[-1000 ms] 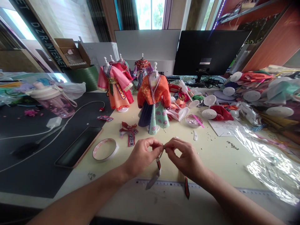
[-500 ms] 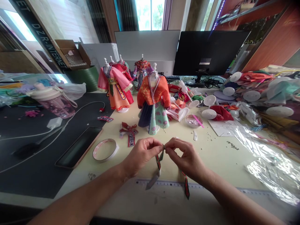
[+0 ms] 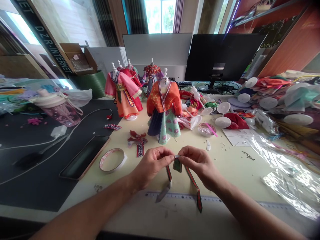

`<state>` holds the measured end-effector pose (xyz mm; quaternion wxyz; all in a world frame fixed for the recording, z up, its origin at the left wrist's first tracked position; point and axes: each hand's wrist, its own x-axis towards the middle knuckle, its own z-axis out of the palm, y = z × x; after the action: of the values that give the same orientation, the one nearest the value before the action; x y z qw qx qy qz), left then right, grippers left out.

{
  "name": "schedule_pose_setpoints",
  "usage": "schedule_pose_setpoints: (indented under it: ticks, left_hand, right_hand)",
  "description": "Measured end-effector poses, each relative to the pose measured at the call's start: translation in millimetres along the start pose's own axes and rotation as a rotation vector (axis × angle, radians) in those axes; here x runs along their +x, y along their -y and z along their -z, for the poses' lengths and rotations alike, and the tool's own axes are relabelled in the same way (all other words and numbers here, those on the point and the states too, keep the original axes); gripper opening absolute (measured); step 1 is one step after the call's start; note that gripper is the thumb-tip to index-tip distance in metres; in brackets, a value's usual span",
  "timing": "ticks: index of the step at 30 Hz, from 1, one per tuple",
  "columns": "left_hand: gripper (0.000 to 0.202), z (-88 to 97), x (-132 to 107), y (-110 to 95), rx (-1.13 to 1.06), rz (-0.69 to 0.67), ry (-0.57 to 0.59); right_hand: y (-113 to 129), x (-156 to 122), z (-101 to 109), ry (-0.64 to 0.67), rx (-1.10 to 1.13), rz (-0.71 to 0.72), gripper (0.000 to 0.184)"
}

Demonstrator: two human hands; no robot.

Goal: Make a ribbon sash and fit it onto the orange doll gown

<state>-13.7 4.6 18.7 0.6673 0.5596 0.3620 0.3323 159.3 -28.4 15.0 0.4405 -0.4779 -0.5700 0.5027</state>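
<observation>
The patterned ribbon (image 3: 193,180) is pinched between the closed fingertips of the left hand (image 3: 155,166) and right hand (image 3: 198,163); just below, a green flap (image 3: 177,165) is now turned broader, leaving its face exposed

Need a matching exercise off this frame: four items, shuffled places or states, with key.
Items:
1. green piece
2. phone
3. tape roll
4. ruler

Places or states:
A. long and straight, with scale marks
B. at the fingertips of the left hand and right hand
C. ring-shaped, with an open middle
D. lying flat, its screen dark

Pairs: 1-B, 2-D, 3-C, 4-A
</observation>
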Motion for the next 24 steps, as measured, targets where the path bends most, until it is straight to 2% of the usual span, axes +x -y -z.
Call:
schedule_pose_setpoints:
  ticks: [8,12,17,24]
  left_hand:
    - [0.014,1.6,-0.1,1.7,0.193,-0.094,-0.022]
    - [0.013,1.8,0.4,1.9,0.272,-0.120,-0.032]
    - [0.013,2.6,-0.3,3.0,0.241,-0.109,-0.033]
    - [0.014,1.7,0.4,2.4,0.202,-0.082,-0.079]
  right_hand:
    - [4.7,-0.5,-3.8,-0.080,-0.142,0.024,0.018]
    - [6.0,-1.9,-4.6,-0.057,-0.166,0.035,0.016]
    - [0.5,-0.5,-2.6,-0.017,-0.128,0.035,0.017]
    - [-0.4,0.8,-1.3,-0.028,-0.099,-0.004,0.016]
